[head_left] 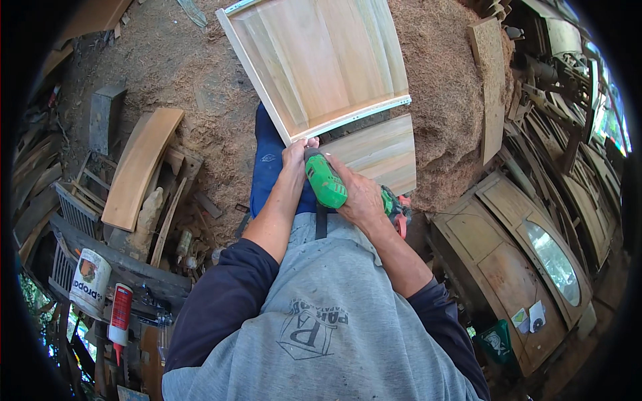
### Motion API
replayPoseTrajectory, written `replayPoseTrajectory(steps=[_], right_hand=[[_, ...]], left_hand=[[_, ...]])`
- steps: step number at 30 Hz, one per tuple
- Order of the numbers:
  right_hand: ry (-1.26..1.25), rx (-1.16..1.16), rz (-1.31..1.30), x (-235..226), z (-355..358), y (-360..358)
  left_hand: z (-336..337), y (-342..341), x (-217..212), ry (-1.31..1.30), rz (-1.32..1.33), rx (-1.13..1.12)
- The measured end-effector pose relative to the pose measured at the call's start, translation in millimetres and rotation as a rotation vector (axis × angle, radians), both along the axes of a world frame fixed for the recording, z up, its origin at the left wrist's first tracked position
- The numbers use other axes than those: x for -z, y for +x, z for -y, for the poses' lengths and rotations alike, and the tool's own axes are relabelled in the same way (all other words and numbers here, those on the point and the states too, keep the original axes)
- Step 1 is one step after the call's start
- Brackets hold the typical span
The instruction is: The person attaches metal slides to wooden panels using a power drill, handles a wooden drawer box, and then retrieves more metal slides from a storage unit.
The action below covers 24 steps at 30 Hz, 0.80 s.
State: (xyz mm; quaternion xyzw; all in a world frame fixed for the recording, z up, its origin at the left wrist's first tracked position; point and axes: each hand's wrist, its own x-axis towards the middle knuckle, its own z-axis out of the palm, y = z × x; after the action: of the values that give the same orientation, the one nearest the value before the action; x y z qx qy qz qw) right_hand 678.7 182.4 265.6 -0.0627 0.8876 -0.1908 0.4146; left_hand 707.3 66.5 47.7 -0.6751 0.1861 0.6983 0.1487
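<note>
Grey shirt (321, 301) nearest. Right hand (363, 199) wrapped round a green drill (326, 182), fingers closed on its grip. Left hand (295, 155) sits at the drill's nose, by the near corner of a wooden drawer (321, 63); fingers bunched, can't tell what they pinch. Wooden panel (378, 155) right of the drill. Drawer stretches away beyond the hands, pale metal runner (364, 113) along its near side. Shavings (438, 93) cover the ground farther out.

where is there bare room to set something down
Sawdusty ground lies open between the grey box and wooden drawer; the sawdust mound between drawer and chipboard is free but uneven. Lower left, around the white bucket, is crowded.
</note>
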Motion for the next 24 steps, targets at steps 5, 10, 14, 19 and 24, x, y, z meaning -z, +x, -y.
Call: replayPoseTrajectory(steps=[5,10,14,19,24], right_hand=[[-0.041,-0.028,-0.029,-6.8,-11.6,2.7],[-0.03,-0.07,-0.064,-8.7,-14.4,8.1],[-0.089,0.02,-0.094,-0.6,-17.1,15.1],[-0.105,0.048,-0.061,3.4,-16.7,14.3],[-0.127,0.063,-0.092,7.5,-18.6,13.8]], left_hand=[[-0.8,-1.7,-5.4,0.004,-0.054,0.129],[-3.9,-2.6,-1.1,0.007,-0.036,-0.095],[-8.0,-7.7,-8.7,-0.014,0.048,-0.021],[-3.8,-5.8,-4.4,0.015,0.015,-0.054],[-4.0,-2.5,-2.4,0.02,-0.032,-0.034]])
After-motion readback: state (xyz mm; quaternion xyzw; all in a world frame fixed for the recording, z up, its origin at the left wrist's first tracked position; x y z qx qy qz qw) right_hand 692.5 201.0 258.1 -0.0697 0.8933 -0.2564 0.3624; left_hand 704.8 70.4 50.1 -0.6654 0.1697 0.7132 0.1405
